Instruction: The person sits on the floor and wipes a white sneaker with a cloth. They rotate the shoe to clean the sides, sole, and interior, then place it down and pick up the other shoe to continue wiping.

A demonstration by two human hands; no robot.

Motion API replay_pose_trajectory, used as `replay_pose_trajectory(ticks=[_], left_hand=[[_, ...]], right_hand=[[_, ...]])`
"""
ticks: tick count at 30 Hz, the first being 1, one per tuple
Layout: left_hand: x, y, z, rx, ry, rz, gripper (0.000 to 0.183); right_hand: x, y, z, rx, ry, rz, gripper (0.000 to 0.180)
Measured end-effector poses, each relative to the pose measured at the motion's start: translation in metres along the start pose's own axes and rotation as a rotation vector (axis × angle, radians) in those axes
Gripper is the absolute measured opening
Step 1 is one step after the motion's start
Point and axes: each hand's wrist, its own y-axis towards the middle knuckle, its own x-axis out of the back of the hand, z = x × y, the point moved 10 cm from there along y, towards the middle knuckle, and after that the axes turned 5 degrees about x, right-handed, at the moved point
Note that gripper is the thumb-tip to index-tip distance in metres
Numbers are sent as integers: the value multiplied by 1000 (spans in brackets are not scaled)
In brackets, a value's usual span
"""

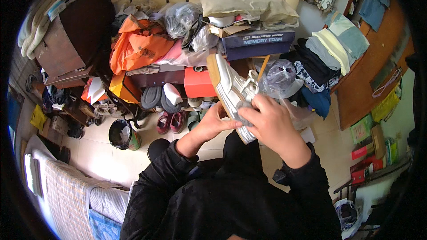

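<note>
A white lace-up sneaker [230, 85] with a tan gum sole is tilted in the air above my lap, its heel towards the shelf and its toe towards me. My left hand [213, 121] grips it by the sole side, the thumb lying across near the toe. Against the forefoot, my right hand [273, 123] presses a small grey cloth-like piece [245, 113] with bent fingers. That piece is partly covered by the fingers, and its exact kind is unclear. The white laces [252, 80] hang loosely near my right fingertips.
Ahead stands a shelf loaded with bags, an orange bag [140, 46], a blue shoebox [258, 43] and a red box [200, 81]. Dark red shoes [170, 122] and a lined bin [121, 135] are on the tiled floor. Folded clothes [325, 56] lie right; a bed [63, 186] stands left.
</note>
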Motion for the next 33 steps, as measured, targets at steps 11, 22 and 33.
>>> replay_pose_trajectory(ticks=[11,22,33], left_hand=[[20,5,14,38,-231,-44,71],[11,4,12,-4,-134,-68,68],[9,6,12,-3,-148,-54,66]], right_hand=[[1,-80,-24,-226,-5,167,35],[4,-40,-10,-137,113,-55,36],[2,-48,-3,-133,210,-45,31]])
